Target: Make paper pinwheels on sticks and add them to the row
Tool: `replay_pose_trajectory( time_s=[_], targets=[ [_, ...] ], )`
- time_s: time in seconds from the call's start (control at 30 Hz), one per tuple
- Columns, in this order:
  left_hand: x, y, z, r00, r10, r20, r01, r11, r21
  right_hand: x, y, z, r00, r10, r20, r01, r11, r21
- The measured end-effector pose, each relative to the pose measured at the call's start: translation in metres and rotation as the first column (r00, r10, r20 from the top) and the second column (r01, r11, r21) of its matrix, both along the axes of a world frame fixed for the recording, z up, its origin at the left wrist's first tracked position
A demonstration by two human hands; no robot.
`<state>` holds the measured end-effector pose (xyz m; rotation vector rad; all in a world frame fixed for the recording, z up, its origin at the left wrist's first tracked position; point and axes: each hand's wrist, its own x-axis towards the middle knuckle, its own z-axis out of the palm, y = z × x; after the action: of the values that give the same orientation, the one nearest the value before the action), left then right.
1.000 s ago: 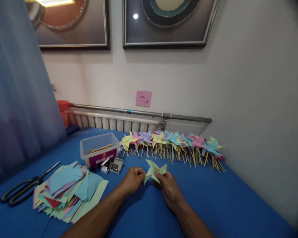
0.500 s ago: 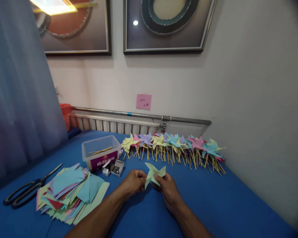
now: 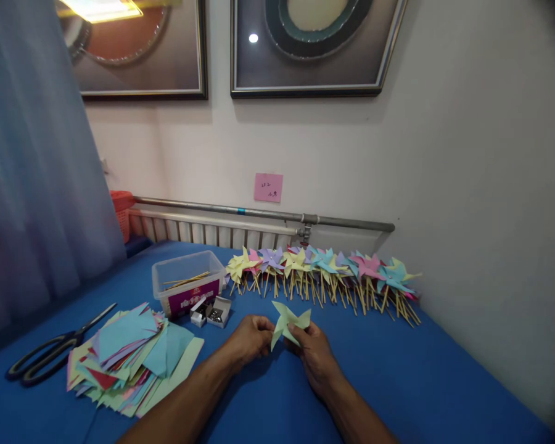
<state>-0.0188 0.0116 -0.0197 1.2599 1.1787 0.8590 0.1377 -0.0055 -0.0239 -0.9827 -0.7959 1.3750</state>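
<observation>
A pale green paper pinwheel [image 3: 287, 322] is held above the blue tabletop, with no stick visible on it. My right hand [image 3: 315, 354] grips it from the right, thumb pressed on the front near the centre and fingers behind. At its left blade, the fingers of my left hand [image 3: 252, 339] are curled together in a pinch against the paper edge; their tips are partly hidden. Beyond my left hand stand two small white boxes of metal pins [image 3: 219, 312]. To the left lies a pile of cut coloured paper [image 3: 129, 357].
Black-handled scissors [image 3: 60, 348] lie beside the paper at far left. A clear plastic tub [image 3: 187, 277] holds thin wooden sticks. Along the back, a row of finished pinwheels on sticks [image 3: 324, 271] reaches toward the right wall. A blue curtain [image 3: 41, 154] hangs on the left.
Both hands and the pinwheel stay nearly in place; the pinwheel has shifted very slightly right and up. The view has tilted a little. Nothing was taken hold of or released.
</observation>
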Motion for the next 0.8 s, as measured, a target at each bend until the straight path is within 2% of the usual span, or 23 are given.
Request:
replay_pose_trajectory(
  time_s=[0.8],
  targets=[
    [0.0016,-0.0026,0.0031,1.0,0.019,-0.025,-0.018,1.0,0.008,0.0007,0.0026,-0.0048,1.0,-0.004,-0.008,0.004,1.0,0.009]
  ],
)
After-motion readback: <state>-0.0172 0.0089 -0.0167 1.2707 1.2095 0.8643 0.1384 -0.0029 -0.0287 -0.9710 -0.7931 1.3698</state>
